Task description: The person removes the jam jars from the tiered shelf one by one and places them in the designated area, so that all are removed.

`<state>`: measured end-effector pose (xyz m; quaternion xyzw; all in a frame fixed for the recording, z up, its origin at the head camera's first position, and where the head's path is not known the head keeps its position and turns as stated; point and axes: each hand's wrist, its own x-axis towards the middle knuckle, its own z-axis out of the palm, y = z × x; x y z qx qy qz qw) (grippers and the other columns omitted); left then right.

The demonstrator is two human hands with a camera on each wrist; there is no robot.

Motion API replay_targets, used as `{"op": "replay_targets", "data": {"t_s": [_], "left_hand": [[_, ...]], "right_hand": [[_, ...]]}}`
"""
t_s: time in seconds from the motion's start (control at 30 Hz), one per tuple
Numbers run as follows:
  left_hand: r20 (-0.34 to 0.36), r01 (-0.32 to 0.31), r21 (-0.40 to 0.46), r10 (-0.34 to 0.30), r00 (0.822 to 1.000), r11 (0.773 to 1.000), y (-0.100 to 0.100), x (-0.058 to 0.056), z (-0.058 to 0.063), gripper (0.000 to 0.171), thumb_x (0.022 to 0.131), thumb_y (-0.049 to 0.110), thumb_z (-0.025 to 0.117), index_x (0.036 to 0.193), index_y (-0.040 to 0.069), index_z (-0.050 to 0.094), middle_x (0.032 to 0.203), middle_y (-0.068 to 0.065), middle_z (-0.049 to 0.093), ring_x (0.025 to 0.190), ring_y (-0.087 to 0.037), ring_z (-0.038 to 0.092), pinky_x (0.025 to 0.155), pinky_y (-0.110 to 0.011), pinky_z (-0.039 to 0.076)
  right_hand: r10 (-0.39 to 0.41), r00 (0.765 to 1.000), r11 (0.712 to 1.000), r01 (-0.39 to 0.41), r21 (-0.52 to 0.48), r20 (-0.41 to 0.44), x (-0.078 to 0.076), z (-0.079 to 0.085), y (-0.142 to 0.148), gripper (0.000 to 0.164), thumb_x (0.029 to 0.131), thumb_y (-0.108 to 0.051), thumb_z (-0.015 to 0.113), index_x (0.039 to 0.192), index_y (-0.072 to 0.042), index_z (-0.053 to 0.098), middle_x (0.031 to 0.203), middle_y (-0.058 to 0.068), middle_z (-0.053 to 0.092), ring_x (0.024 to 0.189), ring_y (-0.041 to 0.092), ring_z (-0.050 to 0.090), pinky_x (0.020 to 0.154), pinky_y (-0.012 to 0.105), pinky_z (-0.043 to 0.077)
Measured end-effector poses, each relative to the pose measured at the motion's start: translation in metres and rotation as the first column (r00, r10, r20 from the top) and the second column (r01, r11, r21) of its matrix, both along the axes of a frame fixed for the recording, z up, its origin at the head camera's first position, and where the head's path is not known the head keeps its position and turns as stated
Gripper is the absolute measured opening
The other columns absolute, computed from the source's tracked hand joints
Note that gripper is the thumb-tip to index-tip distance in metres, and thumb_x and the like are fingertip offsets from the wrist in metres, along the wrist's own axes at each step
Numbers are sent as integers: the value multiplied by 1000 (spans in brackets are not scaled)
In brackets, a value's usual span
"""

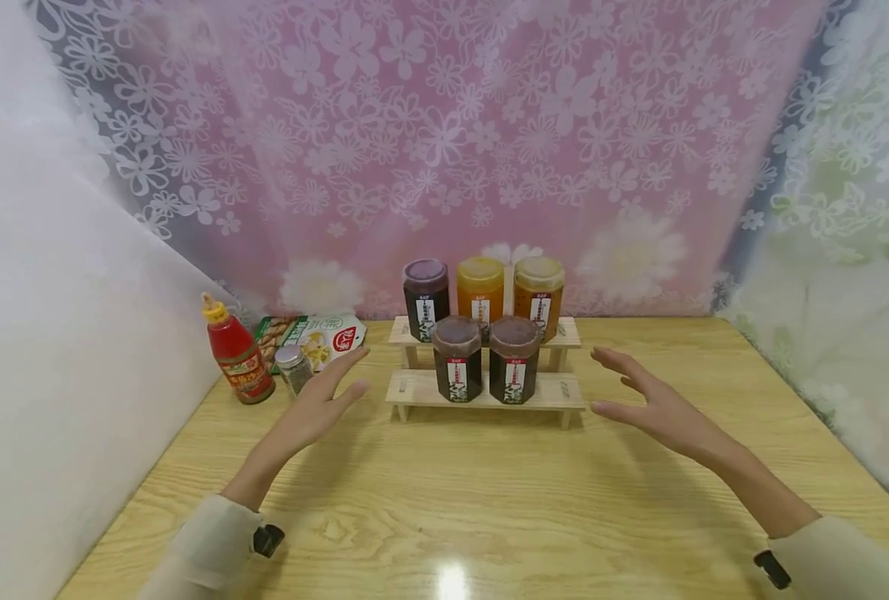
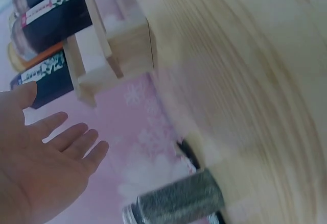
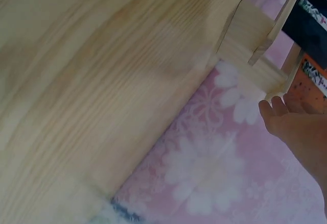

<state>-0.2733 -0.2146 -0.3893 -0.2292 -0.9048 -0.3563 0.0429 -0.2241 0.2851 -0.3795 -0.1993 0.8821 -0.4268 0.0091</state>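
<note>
A two-step wooden rack (image 1: 414,385) stands mid-table, bearing hexagonal labelled jars. On its upper step are a dark jar with a purplish top (image 1: 423,304), a yellow-orange jar (image 1: 480,287) and an amber jar (image 1: 547,292). Two dark brown jars (image 1: 456,358) occupy the lower step, side by side. My left hand (image 1: 317,412) hovers left of the rack, holding nothing, fingers spread toward it; a spice shaker (image 2: 179,198) lies close by in the left wrist view. To the rack's right, my empty right hand (image 1: 661,412) reaches inward with fingers extended, apart from the jars.
At the back left, a red sauce bottle with a yellow cap (image 1: 242,354) stands beside flat food packets (image 1: 320,337). A pink floral curtain (image 1: 451,150) hangs behind the wooden table (image 1: 414,500). White cloth (image 1: 62,333) bounds the left side.
</note>
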Motion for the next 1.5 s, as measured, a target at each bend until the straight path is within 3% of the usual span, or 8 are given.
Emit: {"op": "replay_targets", "data": {"t_s": [0.13, 0.27, 0.37, 0.57, 0.93, 1.1, 1.33, 1.5], "left_hand": [[66, 2, 45, -5, 998, 999, 10, -5, -4, 64, 110, 42, 52, 165, 17, 30, 167, -15, 33, 153, -40, 31, 118, -66, 29], [135, 0, 78, -11, 991, 997, 17, -9, -10, 67, 109, 40, 54, 166, 17, 27, 169, -15, 30, 149, -43, 37, 116, -65, 33], [159, 5, 90, -19, 987, 996, 21, -13, -15, 69, 109, 37, 56, 166, 15, 24, 169, -17, 28, 146, -45, 42, 114, -63, 38], [192, 1, 77, -15, 981, 997, 30, -18, -21, 73, 107, 37, 60, 166, 14, 25, 165, -21, 34, 137, -41, 54, 104, -58, 49], [199, -12, 22, 7, 980, 1000, 42, -27, -29, 71, 103, 30, 68, 163, 13, 35, 160, -19, 43, 128, -39, 61, 97, -51, 55], [199, -9, 18, 5, 980, 1000, 43, -31, -32, 69, 103, 31, 69, 162, 12, 38, 161, -16, 44, 126, -37, 62, 95, -49, 56], [208, -8, -18, 11, 978, 1000, 44, -34, -31, 67, 103, 29, 68, 160, 7, 41, 160, -16, 46, 123, -38, 64, 93, -47, 57], [207, -9, -33, 16, 978, 999, 46, -36, -29, 65, 103, 24, 69, 158, 5, 42, 157, -20, 48, 118, -38, 66, 88, -45, 58]], "right_hand": [[22, 1000, 996, -20, -90, 22, -9, -3, -15, 76, 105, -26, 65, 166, -11, 22, 168, 21, 25, 151, 53, 22, 114, 74, 23], [26, 997, 983, -11, -185, 78, -14, -8, -28, 72, 106, -24, 64, 164, -9, 25, 166, 23, 28, 148, 52, 29, 113, 71, 31], [28, 993, 965, 5, -263, 119, -16, -14, -38, 72, 105, -23, 65, 163, -7, 26, 164, 25, 31, 147, 52, 32, 112, 68, 35], [29, 985, 933, 35, -358, 172, -24, -18, -57, 74, 104, -22, 67, 162, -4, 26, 162, 25, 35, 150, 48, 32, 117, 63, 32], [4, 968, 912, 99, -398, 251, -37, -12, -89, 83, 99, -25, 73, 163, -5, 23, 163, 26, 32, 150, 46, 33, 118, 59, 35], [-48, 974, 913, 133, -386, 222, -41, -11, -99, 80, 96, -24, 77, 157, -3, 31, 154, 25, 43, 144, 42, 42, 112, 54, 43], [-155, 973, 924, 204, -324, 172, -44, -12, -115, 88, 91, -26, 83, 155, -3, 27, 152, 23, 45, 143, 40, 41, 117, 58, 34], [-219, 969, 926, 244, -288, 117, -45, -15, -122, 86, 90, -28, 84, 152, -3, 29, 147, 21, 49, 138, 38, 47, 112, 56, 41]]}}
